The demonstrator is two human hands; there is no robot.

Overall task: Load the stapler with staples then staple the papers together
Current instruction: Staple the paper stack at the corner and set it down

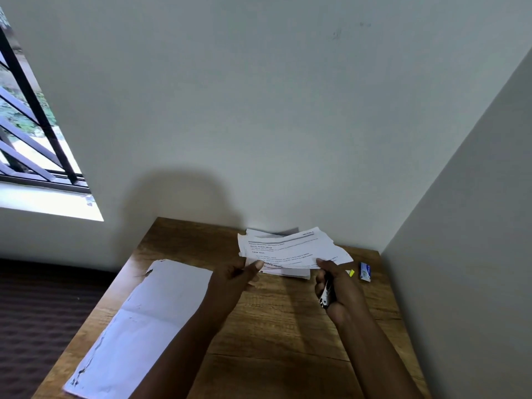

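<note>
your left hand (240, 273) pinches the papers (290, 250) at their near edge, above the far side of the wooden table (276, 326). your right hand (335, 286) is closed around the stapler (326, 293). the sheets are thin and floppy, so i think a grip near the corner is best. white walls stand close around.

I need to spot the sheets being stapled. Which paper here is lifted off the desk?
The printed papers, pinched by the left hand near the wall. The blank white sheet lies flat at the desk's left edge, untouched.
</note>
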